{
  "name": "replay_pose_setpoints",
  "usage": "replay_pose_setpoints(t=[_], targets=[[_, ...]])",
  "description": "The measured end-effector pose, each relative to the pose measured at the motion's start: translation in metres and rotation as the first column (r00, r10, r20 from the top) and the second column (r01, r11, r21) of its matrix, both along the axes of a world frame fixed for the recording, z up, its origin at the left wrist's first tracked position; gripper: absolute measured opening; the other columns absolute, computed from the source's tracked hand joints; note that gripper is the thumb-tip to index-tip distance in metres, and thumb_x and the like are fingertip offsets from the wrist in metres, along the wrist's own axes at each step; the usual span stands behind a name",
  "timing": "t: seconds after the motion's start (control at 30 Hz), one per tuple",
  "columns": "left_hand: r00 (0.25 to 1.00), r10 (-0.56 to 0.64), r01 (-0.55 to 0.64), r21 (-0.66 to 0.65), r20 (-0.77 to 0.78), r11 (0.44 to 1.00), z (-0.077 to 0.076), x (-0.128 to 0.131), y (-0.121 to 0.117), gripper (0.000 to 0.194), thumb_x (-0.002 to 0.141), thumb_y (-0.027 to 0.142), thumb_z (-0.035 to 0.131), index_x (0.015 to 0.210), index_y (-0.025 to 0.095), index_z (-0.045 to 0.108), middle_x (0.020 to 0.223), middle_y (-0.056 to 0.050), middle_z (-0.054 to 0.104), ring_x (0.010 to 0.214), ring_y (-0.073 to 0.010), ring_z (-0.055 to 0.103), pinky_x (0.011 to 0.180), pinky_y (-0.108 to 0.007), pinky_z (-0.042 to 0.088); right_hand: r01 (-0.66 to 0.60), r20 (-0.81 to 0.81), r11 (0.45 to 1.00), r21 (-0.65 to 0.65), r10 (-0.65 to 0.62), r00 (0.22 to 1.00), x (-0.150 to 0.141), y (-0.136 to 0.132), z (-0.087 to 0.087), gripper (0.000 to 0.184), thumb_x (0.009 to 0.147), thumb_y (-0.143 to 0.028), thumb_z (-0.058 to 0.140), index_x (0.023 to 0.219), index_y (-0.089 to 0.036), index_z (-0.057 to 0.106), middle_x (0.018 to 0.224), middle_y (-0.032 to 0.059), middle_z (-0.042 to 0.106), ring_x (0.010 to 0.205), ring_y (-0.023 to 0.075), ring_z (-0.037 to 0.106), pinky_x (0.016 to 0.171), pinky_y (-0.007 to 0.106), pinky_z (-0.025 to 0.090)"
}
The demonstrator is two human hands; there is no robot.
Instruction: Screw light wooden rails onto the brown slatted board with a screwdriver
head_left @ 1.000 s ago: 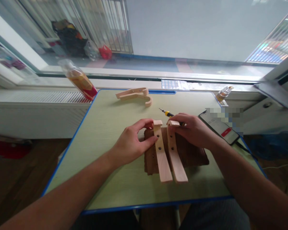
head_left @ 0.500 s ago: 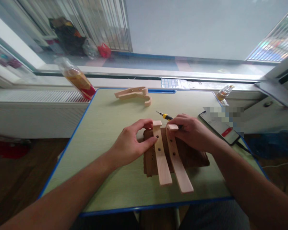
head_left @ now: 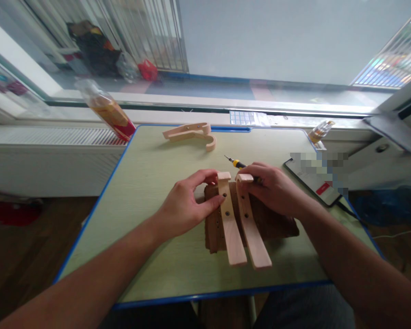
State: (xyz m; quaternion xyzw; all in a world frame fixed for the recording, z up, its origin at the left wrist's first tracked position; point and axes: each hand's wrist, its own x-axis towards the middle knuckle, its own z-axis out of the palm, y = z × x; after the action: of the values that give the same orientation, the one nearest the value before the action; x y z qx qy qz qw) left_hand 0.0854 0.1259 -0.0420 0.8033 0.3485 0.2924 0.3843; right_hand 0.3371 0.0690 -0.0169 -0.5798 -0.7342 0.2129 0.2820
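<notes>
Two pale wooden hooks lie side by side across a brown block (head_left: 276, 221), their curled ends pointing away from me. My left hand (head_left: 185, 198) pinches the left wooden hook (head_left: 233, 237) near its top screw. The curled end of the right wooden hook (head_left: 253, 240) is in the fingers of my right hand (head_left: 277, 189). A yellow and black screwdriver (head_left: 239, 164) is also tucked in that hand, its tip sticking out to the far left. Each hook shows two dark screws or holes. The lower ends overhang the block towards me.
More wooden hooks (head_left: 188, 132) lie at the back of the blue-edged table (head_left: 140, 183). A phone (head_left: 311, 183) with a cable rests on the right. Bottles stand beyond the table, one at the left (head_left: 111, 114) and one at the right (head_left: 320, 131).
The right wooden hook has shifted up and left, so its lower end is nearer the left hook. The screwdriver tip has moved slightly right. My left hand has stayed put.
</notes>
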Motion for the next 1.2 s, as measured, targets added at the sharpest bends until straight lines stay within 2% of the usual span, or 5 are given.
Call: replay_pose_setpoints(t=[0.33, 0.57, 0.83, 1.2], targets=[[1.000, -0.008, 0.008, 0.000, -0.013, 1.000, 0.000, 0.000, 0.001, 0.048, 0.089, 0.036, 0.081, 0.134, 0.025, 0.067, 0.125, -0.004, 0.077, 0.114, -0.0234, 0.073, 0.105, -0.036, 0.055, -0.011, 0.037, 1.000, 0.029, 0.010, 0.999, -0.002, 0.000, -0.001, 0.018, 0.101, -0.030, 0.061, 0.112, -0.023, 0.074, 0.107, 0.0071, 0.073, 0.099, 0.0228, 0.065, 0.089, 0.038, 0.048], [1.000, -0.001, 0.001, 0.001, -0.025, 1.000, 0.000, 0.000, 0.001, 0.049, 0.089, 0.038, 0.080, 0.134, 0.024, 0.067, 0.125, -0.005, 0.076, 0.114, -0.0240, 0.073, 0.103, -0.036, 0.056, -0.028, -0.013, 0.999, -0.029, 0.028, 1.000, 0.007, 0.002, 0.002, 0.018, 0.101, -0.028, 0.060, 0.112, -0.023, 0.073, 0.111, 0.0073, 0.073, 0.100, 0.0216, 0.067, 0.090, 0.036, 0.049], [0.999, 0.009, -0.010, -0.016, -0.031, 1.000, 0.002, 0.000, 0.000, 0.050, 0.088, 0.037, 0.081, 0.134, 0.024, 0.067, 0.122, -0.005, 0.077, 0.110, -0.0237, 0.074, 0.102, -0.036, 0.057, -0.015, -0.009, 1.000, -0.022, 0.014, 1.000, 0.010, 0.002, 0.000, 0.015, 0.099, -0.025, 0.062, 0.108, -0.023, 0.074, 0.106, 0.0053, 0.072, 0.093, 0.0193, 0.067, 0.085, 0.033, 0.048], [0.999, 0.024, -0.026, -0.047, -0.040, 0.999, 0.007, 0.001, -0.001, 0.048, 0.086, 0.039, 0.082, 0.128, 0.023, 0.068, 0.119, -0.007, 0.076, 0.104, -0.0237, 0.073, 0.090, -0.035, 0.060, 0.004, -0.040, 1.000, -0.015, -0.005, 0.999, 0.005, -0.001, -0.001, 0.014, 0.099, -0.026, 0.062, 0.105, -0.022, 0.074, 0.104, 0.0054, 0.073, 0.092, 0.0195, 0.066, 0.085, 0.035, 0.048]])
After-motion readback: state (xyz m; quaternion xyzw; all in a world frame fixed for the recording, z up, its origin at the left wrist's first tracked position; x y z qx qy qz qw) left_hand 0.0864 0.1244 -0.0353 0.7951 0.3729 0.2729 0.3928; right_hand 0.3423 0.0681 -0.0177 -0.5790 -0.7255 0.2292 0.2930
